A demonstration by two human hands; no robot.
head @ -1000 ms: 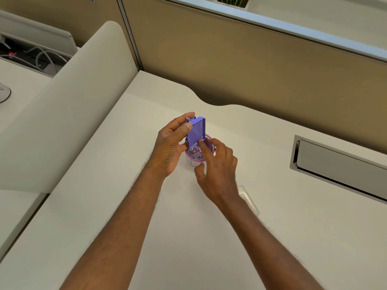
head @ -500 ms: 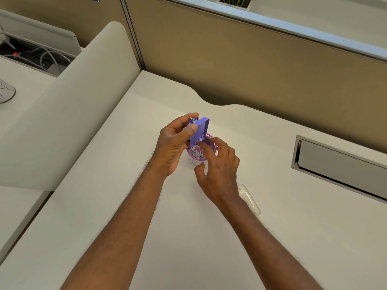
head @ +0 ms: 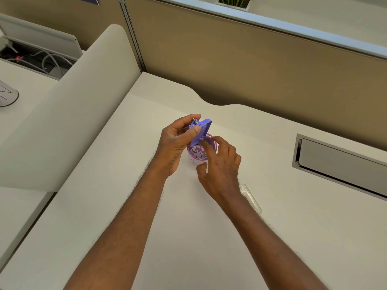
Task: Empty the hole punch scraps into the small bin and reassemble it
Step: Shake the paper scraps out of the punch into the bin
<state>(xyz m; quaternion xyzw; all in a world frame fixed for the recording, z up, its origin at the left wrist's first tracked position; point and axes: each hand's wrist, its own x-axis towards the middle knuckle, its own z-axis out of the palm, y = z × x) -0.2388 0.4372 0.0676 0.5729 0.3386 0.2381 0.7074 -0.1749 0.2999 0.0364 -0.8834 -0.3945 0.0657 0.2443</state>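
Left hand [head: 174,143] pinches the purple hole punch [head: 200,130] between thumb and fingers [head: 189,118], holding it tilted on end, lower edge just over the rim of the small bin [head: 195,159]. The bin is a little pink-rimmed cup standing on the surface [head: 125,185], already carrying a layer of white paper dots. Right hand [head: 219,166] is loosely curled beside the bin, forefinger reaching up to the punch's lower edge, thumb near the bin wall; whether it actually grips the bin I cannot tell. A clear tray cover [head: 250,197] lies on the surface behind the right wrist, partly hidden, likely the punch's scrap cover awaiting refit. Risks as I judge them: the bin is light and narrow, so a nudge from the forefinger or the punch's edge could tip it and scatter the dots. The punch mouth overhangs only part of the rim, so scraps shaken loose may fall outside. The clear cover is easily swept off by the forearm on withdrawal. Dots clinging inside may block the cover from seating.
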